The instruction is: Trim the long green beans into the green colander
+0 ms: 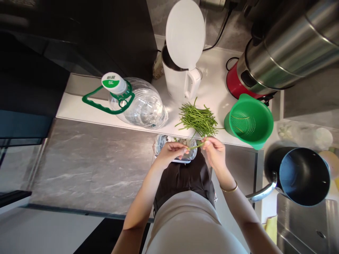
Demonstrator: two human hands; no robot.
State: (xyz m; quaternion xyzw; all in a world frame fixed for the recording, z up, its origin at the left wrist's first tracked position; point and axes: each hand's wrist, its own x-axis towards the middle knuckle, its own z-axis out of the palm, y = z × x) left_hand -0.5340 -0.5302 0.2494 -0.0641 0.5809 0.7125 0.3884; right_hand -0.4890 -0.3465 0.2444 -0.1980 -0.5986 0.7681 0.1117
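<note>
A single green stem (196, 146) was pinched at its ends in the narrow grip of the left hand (172, 152) and that of the right hand (215, 151), above a lined bin (182, 161). Just beyond, a pile of cut stems (199, 118) was heaped on the bench (215, 76), flanked by a clear bottle (144, 106) and a green colander (261, 118). Behind the pile, a white kettle (176, 83) was seen with its lid (185, 33) raised

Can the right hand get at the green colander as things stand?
Probably yes. The green colander stands close by on the counter, and nothing tall appears to stand between it and the right hand. That hand does pinch a green stem, though, so it might need to let go first.
</note>
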